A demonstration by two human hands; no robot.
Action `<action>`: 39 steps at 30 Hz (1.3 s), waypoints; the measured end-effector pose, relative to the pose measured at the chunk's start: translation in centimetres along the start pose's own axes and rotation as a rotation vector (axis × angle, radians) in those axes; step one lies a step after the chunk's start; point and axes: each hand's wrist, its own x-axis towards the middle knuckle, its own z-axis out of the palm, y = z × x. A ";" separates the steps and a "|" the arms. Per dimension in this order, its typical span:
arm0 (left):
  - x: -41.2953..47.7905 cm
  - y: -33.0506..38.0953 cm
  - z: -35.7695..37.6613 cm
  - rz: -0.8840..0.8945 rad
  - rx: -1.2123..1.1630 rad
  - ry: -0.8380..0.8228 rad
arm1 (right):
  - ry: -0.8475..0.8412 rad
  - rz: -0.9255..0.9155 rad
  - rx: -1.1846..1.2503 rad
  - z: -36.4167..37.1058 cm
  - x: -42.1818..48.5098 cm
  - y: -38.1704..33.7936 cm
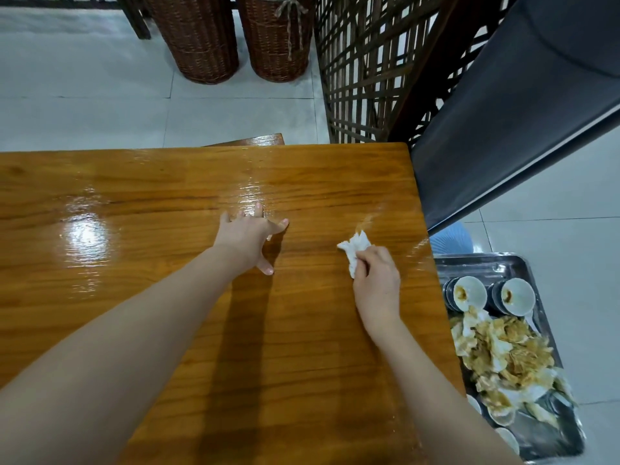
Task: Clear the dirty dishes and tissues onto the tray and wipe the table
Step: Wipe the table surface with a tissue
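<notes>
**Inspector:** What can't be verified?

**Assessor:** The desk (134,297) edge cuts off the left side of the tray (523,266). A heap of stained tissues (503,357) covers most of the dishes beneath it, so their number cannot be told. Two bowls (469,293) beyond the heap show brown residue. A blue ribbed object (449,241) is mostly hidden behind the desk corner. The right fingertips are tucked out of sight.

**Inspector:** State of the fingers?

**Assessor:** The left hand (250,234) lies palm down on the desk. Its fingers (257,209) are straight and spread, and they hold nothing. On the right hand (377,280) the fingers (369,260) are curled and pinch a crumpled white tissue (355,248). The tissue sticks out ahead and to the left of them and touches the desk.

**Inspector:** Surroundings?

**Assessor:** A faint wet streak (365,221) lies just beyond the right fingers. The tray sits to their right, off the desk and below its level. What carries it cannot be told.
</notes>
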 end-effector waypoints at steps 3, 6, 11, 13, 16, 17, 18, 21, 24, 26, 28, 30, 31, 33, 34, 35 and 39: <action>0.0 -0.2 0.1 0.008 0.008 0.008 | -0.095 -0.093 0.012 0.5 -1.6 -0.5; -0.2 -0.4 0.3 0.022 0.026 0.025 | -0.099 -0.114 0.039 -1.0 -0.6 0.8; -1.4 -1.0 1.8 0.064 -0.001 0.042 | 0.125 0.245 0.037 -4.7 1.6 4.2; -2.3 -1.2 2.5 0.091 -0.049 0.092 | 0.148 0.287 0.037 -4.5 1.7 3.9; -4.3 -1.6 3.9 0.109 -0.138 0.172 | 0.073 0.217 0.057 -1.9 0.8 0.5; -5.0 -1.7 4.5 0.095 -0.150 0.180 | 0.020 0.161 0.078 -0.6 0.2 -1.0; -5.8 -2.0 5.1 0.071 -0.153 0.182 | -0.040 0.090 0.095 0.8 -0.6 -2.7; -7.7 -3.2 6.3 0.027 -0.138 0.165 | -0.153 -0.091 0.075 3.3 -2.1 -5.5; -9.3 -4.2 7.0 0.005 -0.127 0.142 | -0.165 -0.113 0.117 2.6 -1.2 -4.9; -10.3 -4.8 7.4 -0.002 -0.122 0.139 | -0.071 -0.029 0.110 1.3 0.2 -3.7; -11.3 -5.2 7.8 0.006 -0.106 0.145 | 0.040 0.108 0.070 0.1 1.4 -2.5; -11.9 -5.5 8.4 0.019 -0.085 0.139 | 0.089 0.187 0.021 -0.4 1.8 -2.0; -12.1 -5.6 8.7 0.024 -0.078 0.129 | 0.098 0.201 -0.002 -0.3 1.8 -2.1; -12.1 -5.4 9.3 0.024 -0.079 0.104 | 0.091 0.203 -0.019 0.4 1.2 -2.9; -12.1 -5.4 9.5 0.020 -0.083 0.090 | 0.070 0.187 -0.012 0.8 0.7 -3.5; -12.0 -5.3 9.7 0.017 -0.085 0.074 | 0.034 0.166 -0.004 1.2 0.0 -4.1; -11.7 -5.6 9.7 0.011 -0.101 0.006 | -0.129 0.026 -0.018 2.4 -4.1 -5.5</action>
